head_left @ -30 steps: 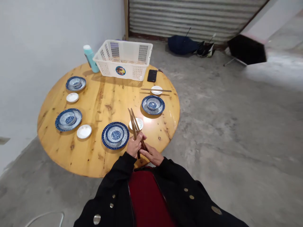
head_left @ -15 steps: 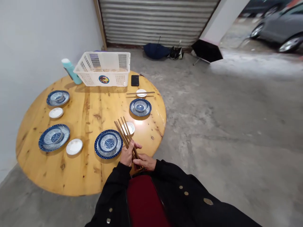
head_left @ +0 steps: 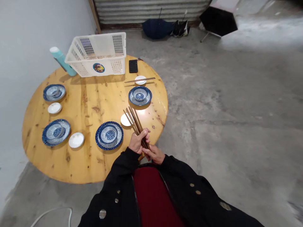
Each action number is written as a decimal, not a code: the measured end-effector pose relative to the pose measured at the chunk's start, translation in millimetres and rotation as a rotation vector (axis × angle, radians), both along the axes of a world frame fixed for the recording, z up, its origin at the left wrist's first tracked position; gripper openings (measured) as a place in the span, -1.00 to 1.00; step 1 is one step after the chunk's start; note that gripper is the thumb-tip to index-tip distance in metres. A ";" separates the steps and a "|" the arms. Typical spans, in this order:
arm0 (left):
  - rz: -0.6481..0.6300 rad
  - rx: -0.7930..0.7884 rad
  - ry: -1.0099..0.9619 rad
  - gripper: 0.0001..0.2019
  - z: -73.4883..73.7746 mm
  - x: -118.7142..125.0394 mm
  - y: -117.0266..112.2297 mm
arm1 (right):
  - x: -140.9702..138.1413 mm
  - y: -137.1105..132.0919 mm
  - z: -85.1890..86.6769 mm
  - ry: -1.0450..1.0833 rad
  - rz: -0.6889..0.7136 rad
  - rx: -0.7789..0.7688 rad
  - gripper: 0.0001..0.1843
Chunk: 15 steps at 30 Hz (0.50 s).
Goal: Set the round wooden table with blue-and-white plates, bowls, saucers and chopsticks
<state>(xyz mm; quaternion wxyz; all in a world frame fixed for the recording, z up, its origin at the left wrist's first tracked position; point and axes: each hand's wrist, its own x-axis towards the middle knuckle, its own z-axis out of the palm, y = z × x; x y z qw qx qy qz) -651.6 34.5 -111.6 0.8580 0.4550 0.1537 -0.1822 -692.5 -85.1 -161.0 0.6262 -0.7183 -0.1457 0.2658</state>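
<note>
The left hand (head_left: 137, 142) closes around the chopsticks (head_left: 133, 118) and covers their middle part. Their lower ends disappear between it and the right hand (head_left: 155, 153), so it is not possible to tell if the right hand grips them or only touches them. How many sticks are in the bundle is not clear. The sticks cross over the small white dish (head_left: 124, 120) near the right edge of the table (head_left: 94, 94) and hide a part of it. The black sleeves (head_left: 123, 170) cover the table's near edge there. At the far edge, the sticker (head_left: 98, 67) on the white basket (head_left: 99, 53) is too small to read. The picture's top edge cuts the black umbrella (head_left: 219, 19).
</note>
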 end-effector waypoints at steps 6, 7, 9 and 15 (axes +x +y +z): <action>-0.033 0.004 0.011 -0.56 4.9 20.1 -46.3 | 20.3 -41.5 -7.9 -0.058 -0.055 -0.008 -0.57; -0.039 0.005 0.012 -0.56 5.0 24.7 -57.8 | 25.5 -52.3 -10.3 -0.068 -0.078 -0.010 -0.61; -0.057 0.000 0.015 -0.56 5.0 34.5 -85.0 | 36.5 -77.1 -14.7 -0.079 -0.102 -0.016 -0.68; -0.166 0.006 0.020 -0.53 2.5 64.0 -187.3 | 62.8 -170.7 -24.1 -0.011 -0.040 -0.047 -0.66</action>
